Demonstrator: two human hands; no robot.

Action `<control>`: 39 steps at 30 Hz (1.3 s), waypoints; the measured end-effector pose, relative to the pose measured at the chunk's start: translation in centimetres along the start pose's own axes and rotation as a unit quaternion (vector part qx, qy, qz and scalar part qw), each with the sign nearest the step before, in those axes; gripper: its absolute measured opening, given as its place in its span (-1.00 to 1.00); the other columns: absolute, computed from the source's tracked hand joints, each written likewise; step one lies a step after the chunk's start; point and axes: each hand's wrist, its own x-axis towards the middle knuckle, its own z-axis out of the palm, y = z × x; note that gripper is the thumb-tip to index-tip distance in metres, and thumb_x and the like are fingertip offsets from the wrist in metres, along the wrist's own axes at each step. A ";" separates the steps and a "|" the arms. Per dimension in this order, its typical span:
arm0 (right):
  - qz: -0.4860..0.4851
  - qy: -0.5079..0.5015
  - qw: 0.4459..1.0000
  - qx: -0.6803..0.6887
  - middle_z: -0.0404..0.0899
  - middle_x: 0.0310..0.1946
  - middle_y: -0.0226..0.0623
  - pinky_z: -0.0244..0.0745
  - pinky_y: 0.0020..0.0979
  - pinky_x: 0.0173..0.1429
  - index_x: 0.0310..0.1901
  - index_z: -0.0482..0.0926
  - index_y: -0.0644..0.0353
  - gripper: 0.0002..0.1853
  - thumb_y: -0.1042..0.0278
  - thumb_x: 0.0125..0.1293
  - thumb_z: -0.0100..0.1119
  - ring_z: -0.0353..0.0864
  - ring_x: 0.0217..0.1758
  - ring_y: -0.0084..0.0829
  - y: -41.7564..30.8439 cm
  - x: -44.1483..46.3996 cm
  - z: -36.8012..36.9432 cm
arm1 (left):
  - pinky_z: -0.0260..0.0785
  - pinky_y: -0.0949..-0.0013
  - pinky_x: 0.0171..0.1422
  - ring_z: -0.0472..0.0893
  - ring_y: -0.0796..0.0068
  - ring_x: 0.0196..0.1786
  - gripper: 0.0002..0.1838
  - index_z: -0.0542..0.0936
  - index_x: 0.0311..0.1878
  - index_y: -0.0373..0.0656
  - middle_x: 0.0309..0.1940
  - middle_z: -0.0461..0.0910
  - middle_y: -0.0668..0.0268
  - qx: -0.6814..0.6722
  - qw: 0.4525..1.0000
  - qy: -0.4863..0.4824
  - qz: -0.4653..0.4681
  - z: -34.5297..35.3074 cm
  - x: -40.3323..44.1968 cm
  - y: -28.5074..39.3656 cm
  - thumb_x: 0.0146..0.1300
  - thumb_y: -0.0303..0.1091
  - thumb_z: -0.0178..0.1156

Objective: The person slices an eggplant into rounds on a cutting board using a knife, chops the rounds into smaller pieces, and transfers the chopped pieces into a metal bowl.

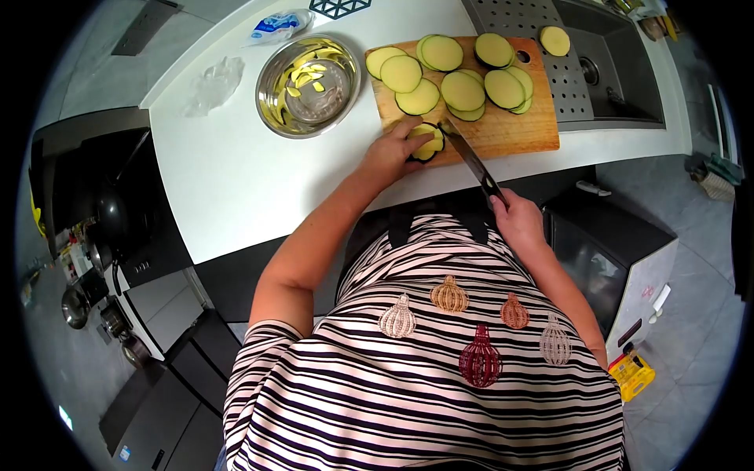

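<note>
Round vegetable slices with pale yellow-green flesh and dark skin lie in overlapping groups on a wooden cutting board. At the board's near edge, my left hand grips a small stack of cut slices, with its fingers around the left side. My right hand is closed around the handle of a kitchen knife. The blade points up and left, its tip end beside the stack held by my left hand. Whether the edge touches the slices I cannot tell.
Left of the board stands a metal bowl holding small yellow-green pieces. A plastic bag and a blue-white packet lie on the white counter. At right is a sink; a single slice rests on its perforated drainer.
</note>
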 end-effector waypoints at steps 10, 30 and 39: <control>-0.048 0.022 0.999 0.013 0.63 -0.44 0.02 0.50 0.00 -0.20 -0.14 0.66 0.13 -0.76 0.17 0.38 0.12 0.64 -0.30 0.08 -0.9 1.5 0.2 | 0.46 0.17 0.24 0.52 0.05 0.22 -0.32 0.54 0.21 -0.11 0.27 0.42 0.10 0.048 0.995 0.084 -0.004 1.5 -1.6 0.8 -0.08 -0.36 0.51; -0.032 0.048 0.998 -0.029 0.67 -0.39 -0.04 0.55 -0.05 -0.17 -0.03 0.65 0.06 -0.75 0.17 0.38 0.13 0.67 -0.28 0.02 -1.1 0.2 0.8 | 0.47 0.21 0.09 0.53 0.10 0.05 -0.22 0.56 0.15 -0.25 0.03 0.48 0.13 0.024 0.985 0.148 -0.091 2.8 -1.1 2.2 -0.23 -0.23 0.61; -0.020 0.045 0.999 -0.016 0.66 -0.39 -0.03 0.54 -0.04 -0.17 -0.03 0.65 0.05 -0.75 0.15 0.39 0.12 0.66 -0.26 0.04 -1.1 0.3 1.3 | 0.31 0.15 0.07 0.46 0.20 0.12 -0.24 0.53 0.20 -0.11 0.06 0.48 0.22 0.129 0.978 0.154 -0.065 2.6 0.2 3.0 -0.14 -0.08 0.50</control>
